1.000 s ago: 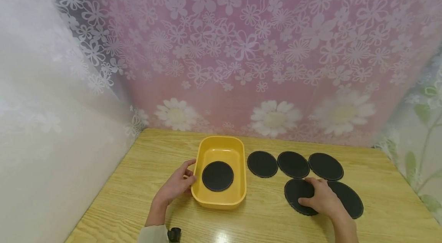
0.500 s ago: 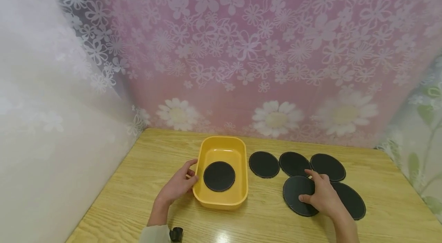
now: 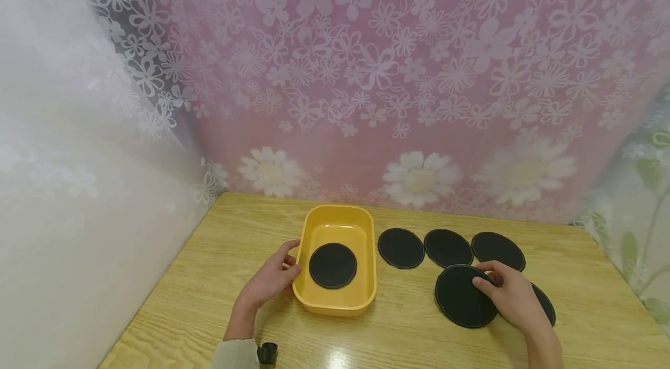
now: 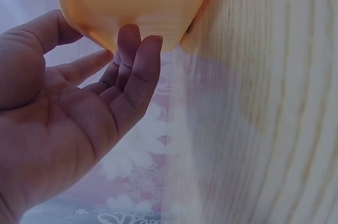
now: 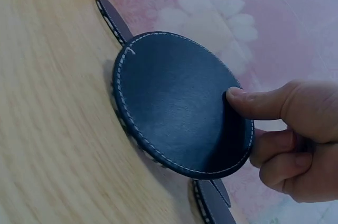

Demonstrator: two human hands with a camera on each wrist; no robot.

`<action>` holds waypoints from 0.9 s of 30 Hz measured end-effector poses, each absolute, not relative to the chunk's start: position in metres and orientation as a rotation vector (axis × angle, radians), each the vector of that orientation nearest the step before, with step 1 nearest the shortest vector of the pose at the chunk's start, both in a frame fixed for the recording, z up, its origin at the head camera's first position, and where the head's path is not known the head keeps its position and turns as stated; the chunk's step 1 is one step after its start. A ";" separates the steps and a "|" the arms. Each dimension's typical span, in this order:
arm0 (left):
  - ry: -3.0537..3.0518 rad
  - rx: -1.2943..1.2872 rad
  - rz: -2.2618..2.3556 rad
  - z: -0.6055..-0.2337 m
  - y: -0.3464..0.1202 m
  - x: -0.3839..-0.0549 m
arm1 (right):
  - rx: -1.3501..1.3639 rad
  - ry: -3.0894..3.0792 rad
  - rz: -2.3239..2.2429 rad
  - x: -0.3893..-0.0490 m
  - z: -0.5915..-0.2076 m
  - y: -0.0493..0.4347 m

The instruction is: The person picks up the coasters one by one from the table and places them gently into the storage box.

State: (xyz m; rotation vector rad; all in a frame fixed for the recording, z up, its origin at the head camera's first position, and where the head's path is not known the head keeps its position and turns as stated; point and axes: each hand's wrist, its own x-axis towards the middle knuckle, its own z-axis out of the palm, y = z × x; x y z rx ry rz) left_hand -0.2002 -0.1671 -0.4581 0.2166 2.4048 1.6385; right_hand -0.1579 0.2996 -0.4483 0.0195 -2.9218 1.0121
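Note:
A black round leather coaster with pale edge stitching is pinched at its right edge by my right hand. In the right wrist view the thumb presses its upper face, curled fingers sit behind the edge, and the coaster tilts just off the table. My left hand holds the left side of a yellow plastic tray, thumb and forefinger at the rim. Its other fingers curl against the outer wall in the left wrist view. Another black coaster lies flat inside the tray.
A row of coasters lies right of the tray: one near it, a middle coaster and a far-right coaster. Another coaster is partly hidden behind my right hand. Flowered cloth hangs behind the wooden table.
My right hand has raised the near coaster's edge off the table and shifted slightly right with it. The left hand has stayed at the tray.

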 end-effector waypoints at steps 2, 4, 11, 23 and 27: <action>2.412 0.220 1.634 -0.458 -0.167 -0.200 | 0.007 -2.946 1.019 -0.156 -0.447 0.303; 2.419 0.224 1.627 -0.458 -0.167 -0.201 | 0.012 -2.985 1.028 -0.156 -0.446 0.304; 2.423 0.216 1.609 -0.457 -0.167 -0.201 | 0.083 -2.953 1.310 -0.155 -0.451 0.301; 2.423 0.222 1.622 -0.456 -0.168 -0.200 | 0.255 -2.671 1.705 -0.159 -0.466 0.297; 2.416 0.239 1.633 -0.456 -0.169 -0.200 | 0.234 -2.646 1.674 -0.161 -0.467 0.292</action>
